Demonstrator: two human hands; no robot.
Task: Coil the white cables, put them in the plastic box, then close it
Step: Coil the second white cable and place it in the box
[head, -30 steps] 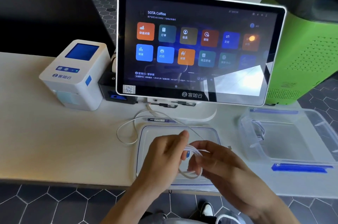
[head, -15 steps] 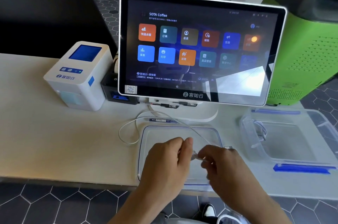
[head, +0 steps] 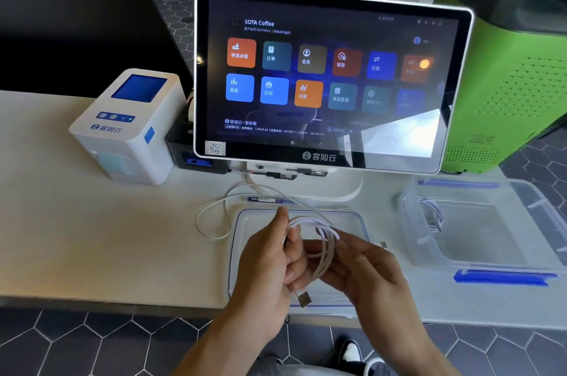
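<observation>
A person's left hand [head: 270, 265] and right hand [head: 365, 271] are pinching a half-wound white cable [head: 322, 240] above the lid [head: 245, 222] on the tabletop [head: 92, 237]. Another coiled cable [head: 432, 216] is already lying in the open plastic box [head: 537, 207]; closing is seemingly still remaining.

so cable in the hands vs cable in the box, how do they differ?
The held cable is gripped by the left hand and right hand, with slack trailing over the table; the boxed cable lies untouched against the wall of the plastic box. The held one shows a USB plug; the boxed one shows none. Both are white and looped.
</observation>
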